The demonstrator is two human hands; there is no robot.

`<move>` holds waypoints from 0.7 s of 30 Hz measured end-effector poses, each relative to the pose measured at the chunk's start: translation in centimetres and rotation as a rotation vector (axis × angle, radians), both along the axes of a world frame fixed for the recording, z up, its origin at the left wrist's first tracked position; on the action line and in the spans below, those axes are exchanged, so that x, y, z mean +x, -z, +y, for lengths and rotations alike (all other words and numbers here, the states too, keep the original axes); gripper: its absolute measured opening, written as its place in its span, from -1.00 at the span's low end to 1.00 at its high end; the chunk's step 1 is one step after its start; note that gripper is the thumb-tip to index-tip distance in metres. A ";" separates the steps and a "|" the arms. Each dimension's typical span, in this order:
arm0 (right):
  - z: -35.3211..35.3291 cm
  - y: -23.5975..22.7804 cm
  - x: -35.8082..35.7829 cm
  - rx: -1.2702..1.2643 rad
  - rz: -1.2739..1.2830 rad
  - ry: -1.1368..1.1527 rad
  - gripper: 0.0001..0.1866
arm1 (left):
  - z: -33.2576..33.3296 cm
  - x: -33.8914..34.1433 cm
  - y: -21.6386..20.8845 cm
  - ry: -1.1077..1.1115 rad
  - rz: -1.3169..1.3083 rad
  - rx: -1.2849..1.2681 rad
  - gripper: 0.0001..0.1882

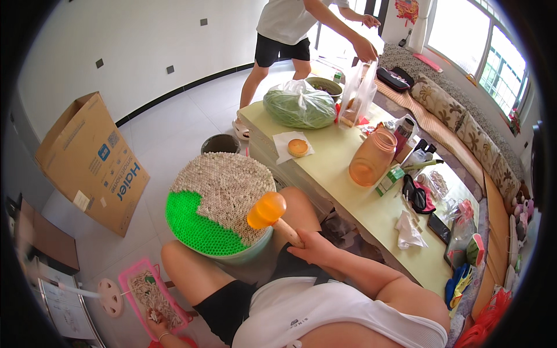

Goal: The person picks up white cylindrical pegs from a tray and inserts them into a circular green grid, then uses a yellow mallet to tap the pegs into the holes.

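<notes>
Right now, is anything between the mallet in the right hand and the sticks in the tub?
Nothing visible: the mallet, in the right hand, overlaps the right side of the sticks in this view, hiding what lies directly beneath.

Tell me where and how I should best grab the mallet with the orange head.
Take the orange-headed mallet by its pale wooden handle, coming from the lower right, where the right hand already holds it. The handle is slim and slants toward that side, while the thick, rounded head sits farther away, above the round tub.
</notes>
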State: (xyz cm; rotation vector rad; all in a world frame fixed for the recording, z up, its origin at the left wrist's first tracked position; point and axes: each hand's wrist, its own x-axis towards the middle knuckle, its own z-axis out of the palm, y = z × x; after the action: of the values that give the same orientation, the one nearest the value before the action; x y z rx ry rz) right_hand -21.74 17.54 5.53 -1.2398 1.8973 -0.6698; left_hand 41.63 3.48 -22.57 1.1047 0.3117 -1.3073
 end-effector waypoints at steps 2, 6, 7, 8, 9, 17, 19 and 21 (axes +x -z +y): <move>0.3 0.4 -0.4 -0.055 0.047 -0.032 -0.62 | 0.5 2.2 3.1 0.037 -0.067 0.007 -0.78; -0.4 1.7 -1.0 -0.095 0.114 -0.041 -0.60 | 1.5 4.8 4.1 0.285 0.130 -0.325 -0.81; -0.4 2.1 -1.2 -0.081 0.115 -0.030 -0.59 | 1.8 4.0 3.8 0.297 -0.098 -0.336 -0.84; -0.2 1.1 -1.2 -0.027 0.162 0.010 -0.58 | 1.1 1.9 3.0 0.347 -0.372 -0.378 -0.86; -0.1 0.6 -1.3 -0.005 0.147 0.030 -0.57 | 0.6 0.0 1.6 0.359 -0.654 -0.392 -0.86; -0.5 2.4 -1.3 -0.095 -0.096 0.058 -0.68 | -8.1 -18.6 -21.9 0.741 -0.209 -0.520 -0.83; -0.5 2.5 -1.0 -0.098 -0.092 0.063 -0.68 | -9.1 -24.2 -25.5 0.840 -0.423 -0.549 -0.88; -0.5 2.6 -0.8 -0.090 -0.082 0.074 -0.68 | -11.4 -29.5 -26.0 0.878 -0.665 -0.605 -0.82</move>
State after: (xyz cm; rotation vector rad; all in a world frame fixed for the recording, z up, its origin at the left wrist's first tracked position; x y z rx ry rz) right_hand -22.57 17.07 2.98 -1.1833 1.8708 -0.8405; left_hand 12.14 -7.89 3.41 1.0926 -1.1082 -1.5154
